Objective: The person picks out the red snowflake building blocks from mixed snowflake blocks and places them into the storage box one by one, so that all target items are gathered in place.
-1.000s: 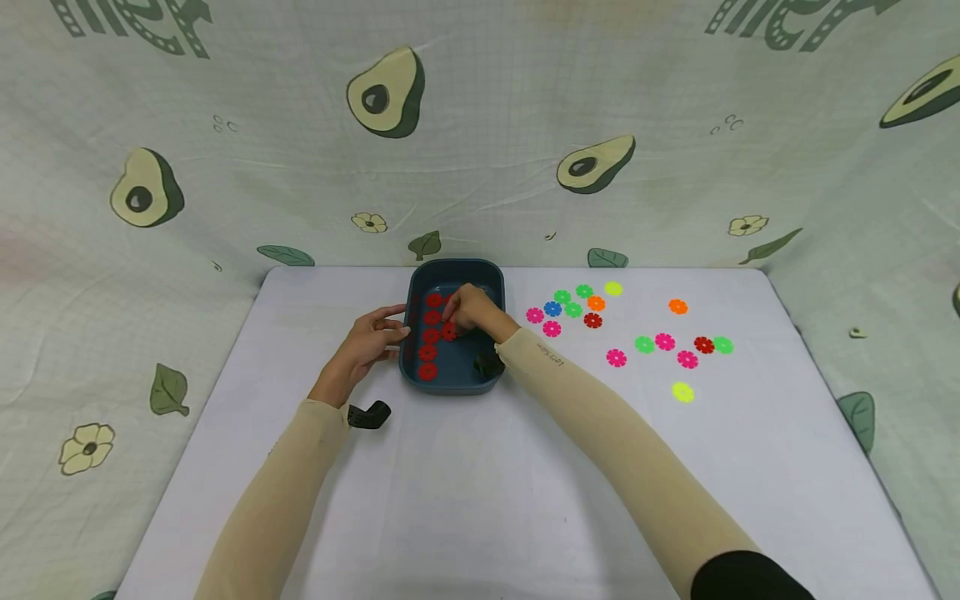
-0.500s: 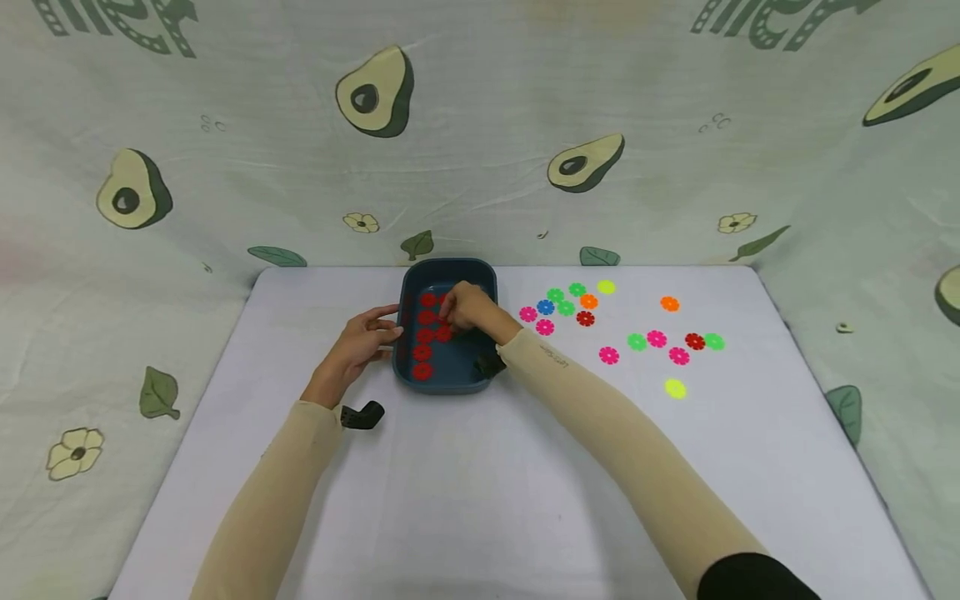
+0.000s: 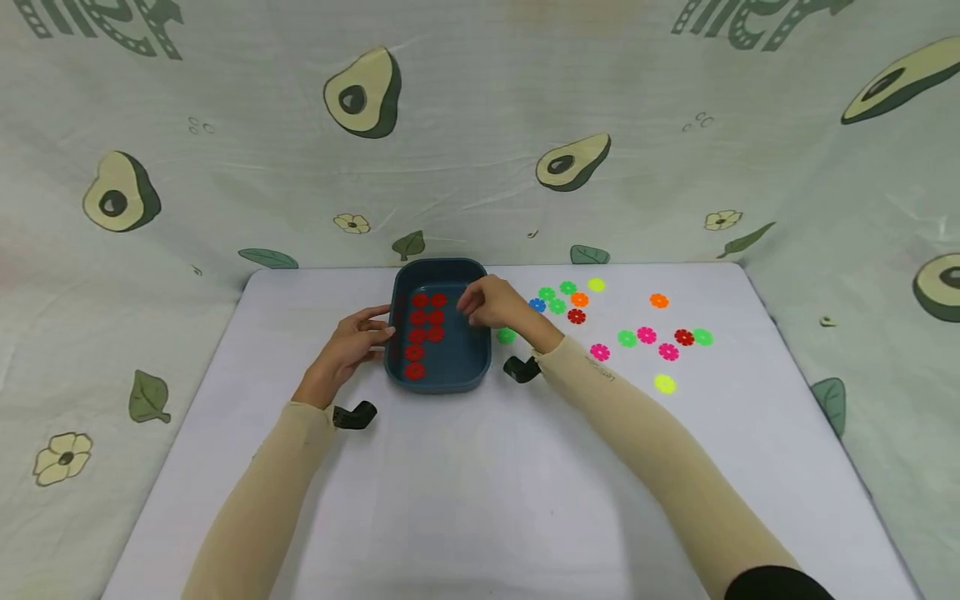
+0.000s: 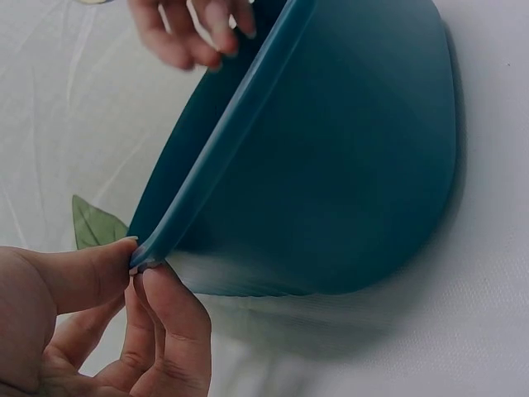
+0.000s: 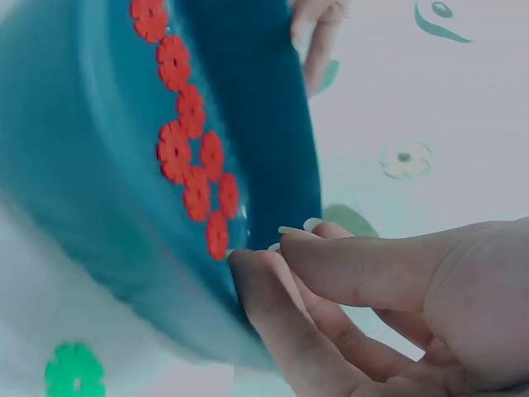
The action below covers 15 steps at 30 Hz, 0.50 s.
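Note:
A dark blue rectangular tray stands at the back of the table. Inside it, several red flower-shaped discs lie flat in two columns along the left side. My left hand is at the tray's left side; in the left wrist view its thumb and fingers pinch the rim. Over the tray's right edge hovers my right hand, its fingers loosely bent with nothing seen between them. The right wrist view has its fingertips close to the rim, near the end of the red disc group.
Loose flower-shaped discs lie right of the tray: green, blue, orange, pink, dark red and yellow. A green disc sits beside the tray's right wall. A printed cloth hangs behind the table.
My right hand has left the red discs and moved right to the tray's edge, uncovering the second column. The left hand stays at the rim. The whole view has shifted slightly.

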Motion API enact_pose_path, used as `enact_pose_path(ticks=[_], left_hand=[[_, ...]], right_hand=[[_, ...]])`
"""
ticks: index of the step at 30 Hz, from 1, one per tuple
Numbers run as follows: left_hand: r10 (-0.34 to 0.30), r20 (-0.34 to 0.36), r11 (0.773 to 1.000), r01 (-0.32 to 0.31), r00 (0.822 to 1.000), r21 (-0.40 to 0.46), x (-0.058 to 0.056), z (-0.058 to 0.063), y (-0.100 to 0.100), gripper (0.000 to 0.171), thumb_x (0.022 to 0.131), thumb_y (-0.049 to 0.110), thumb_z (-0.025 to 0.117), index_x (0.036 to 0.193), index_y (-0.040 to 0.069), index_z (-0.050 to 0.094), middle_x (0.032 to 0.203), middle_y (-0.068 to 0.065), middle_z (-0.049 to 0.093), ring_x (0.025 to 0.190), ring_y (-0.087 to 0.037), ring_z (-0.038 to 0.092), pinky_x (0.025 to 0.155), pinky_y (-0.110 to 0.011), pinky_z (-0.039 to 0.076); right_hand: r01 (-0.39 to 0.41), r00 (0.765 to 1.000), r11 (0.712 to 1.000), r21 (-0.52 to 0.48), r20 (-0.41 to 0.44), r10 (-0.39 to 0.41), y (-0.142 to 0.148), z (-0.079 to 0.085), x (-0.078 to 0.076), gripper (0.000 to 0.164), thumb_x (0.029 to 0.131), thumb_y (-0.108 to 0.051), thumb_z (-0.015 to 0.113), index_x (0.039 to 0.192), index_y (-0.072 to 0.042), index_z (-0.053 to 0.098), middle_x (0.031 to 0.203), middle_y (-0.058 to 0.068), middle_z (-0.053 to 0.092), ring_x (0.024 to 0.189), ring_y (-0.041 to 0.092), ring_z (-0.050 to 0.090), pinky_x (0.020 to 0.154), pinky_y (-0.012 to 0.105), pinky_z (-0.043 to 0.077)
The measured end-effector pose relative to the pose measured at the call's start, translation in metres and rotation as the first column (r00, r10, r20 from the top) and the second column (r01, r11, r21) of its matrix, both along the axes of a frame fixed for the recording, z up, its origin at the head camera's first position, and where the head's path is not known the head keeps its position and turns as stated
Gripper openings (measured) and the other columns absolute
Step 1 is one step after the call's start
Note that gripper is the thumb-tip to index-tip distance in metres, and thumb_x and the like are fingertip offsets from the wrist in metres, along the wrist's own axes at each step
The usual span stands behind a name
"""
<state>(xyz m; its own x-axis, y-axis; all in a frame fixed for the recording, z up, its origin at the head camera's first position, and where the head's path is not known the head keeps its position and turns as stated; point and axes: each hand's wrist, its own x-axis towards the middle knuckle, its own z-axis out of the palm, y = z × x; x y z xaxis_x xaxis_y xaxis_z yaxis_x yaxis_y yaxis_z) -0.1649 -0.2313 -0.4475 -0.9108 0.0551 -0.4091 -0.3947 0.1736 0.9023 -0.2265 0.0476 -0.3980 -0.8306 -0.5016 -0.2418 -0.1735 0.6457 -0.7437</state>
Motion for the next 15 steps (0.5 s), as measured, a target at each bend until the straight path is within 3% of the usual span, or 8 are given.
enact_pose_path(ticks=[7,15], left_hand=[[0.005,0.006,1.000,-0.005,1.000,-0.004,-0.001,0.001,0.001,0.061,0.108,0.009,0.062,0.164,0.013,0.039,0.120,-0.003,0.052,0.095,-0.009,0.064,0.077,-0.023,0.055],[0.000,0.009,1.000,0.000,1.000,-0.012,0.001,0.002,0.002,0.061,0.108,0.010,0.061,0.165,0.012,0.038,0.124,-0.004,0.052,0.096,-0.008,0.063,0.079,-0.024,0.055]], right_hand=[[0.116,0.992,0.980,-0.164,0.077,-0.104,0.042,0.002,0.004,0.028,0.095,0.012,0.063,0.122,0.010,0.070,0.120,0.027,0.069,0.098,0.034,0.073,0.087,0.038,0.063],[0.224,0.973,0.969,-0.109,0.079,-0.216,0.087,-0.003,0.005,0.028,0.097,0.004,0.067,0.125,0.006,0.071,0.123,0.023,0.068,0.101,0.031,0.069,0.091,0.039,0.059]])
